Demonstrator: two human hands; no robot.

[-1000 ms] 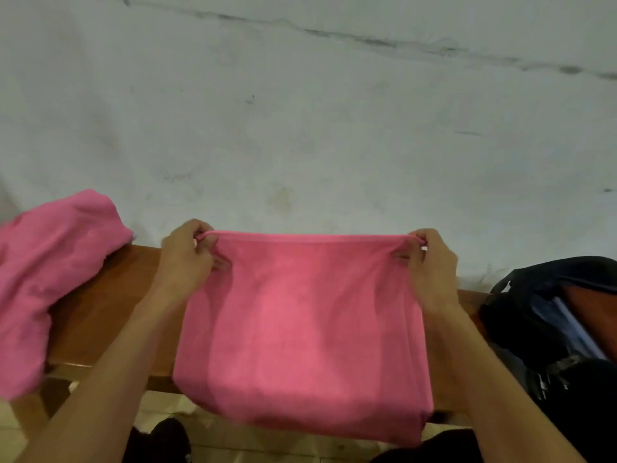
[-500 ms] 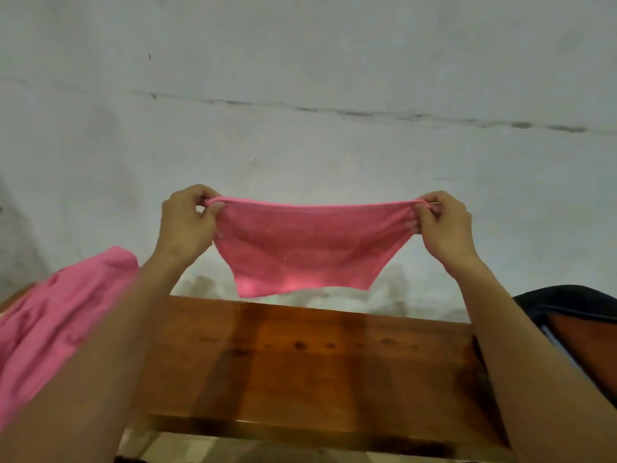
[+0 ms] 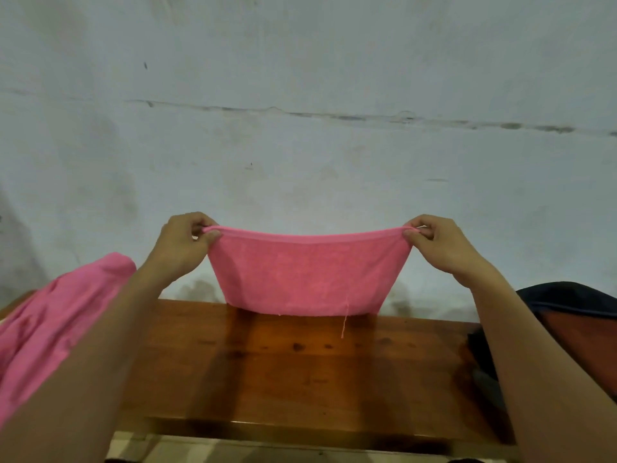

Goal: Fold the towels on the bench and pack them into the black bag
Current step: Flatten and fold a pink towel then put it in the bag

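Left hand (image 3: 178,247) and right hand (image 3: 444,245) each pinch a top corner of the pink towel (image 3: 305,274), stretched between them. Since half a second ago it has dropped: lower edge now at the worktop's (image 3: 300,372) far side. Judged: laying down for the next fold. Second towel (image 3: 50,329) heaped left; bag (image 3: 574,305) right, not yet packed.
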